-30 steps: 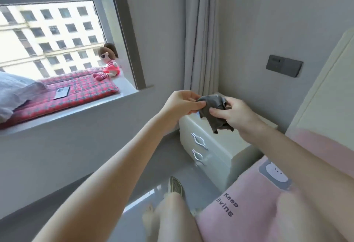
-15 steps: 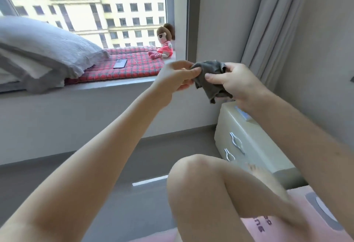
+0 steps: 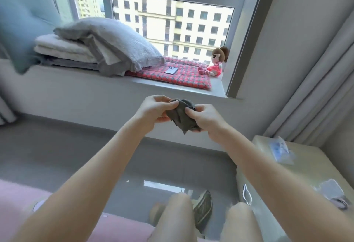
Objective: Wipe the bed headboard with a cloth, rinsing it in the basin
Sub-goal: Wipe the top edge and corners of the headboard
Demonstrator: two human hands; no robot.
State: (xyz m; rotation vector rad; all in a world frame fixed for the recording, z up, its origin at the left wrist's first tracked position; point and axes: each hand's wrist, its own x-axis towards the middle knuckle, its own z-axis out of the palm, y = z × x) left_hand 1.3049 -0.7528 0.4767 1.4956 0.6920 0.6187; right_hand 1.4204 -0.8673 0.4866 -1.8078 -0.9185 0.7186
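Left hand [image 3: 153, 112], right hand [image 3: 206, 119] pinch crumpled soft grey cloth [image 3: 181, 116].

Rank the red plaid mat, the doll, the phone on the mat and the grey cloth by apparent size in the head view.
1. red plaid mat
2. grey cloth, though nearer the camera, so unsure against the doll
3. doll
4. phone

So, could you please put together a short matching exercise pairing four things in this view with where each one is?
Things:
1. cloth
2. doll
3. phone
4. folded towels

Places:
A. flat on the red plaid mat
B. sitting at the sill's right end
C. held between left hand and right hand
D. stacked at the sill's left end

Pairs: 1-C, 2-B, 3-A, 4-D
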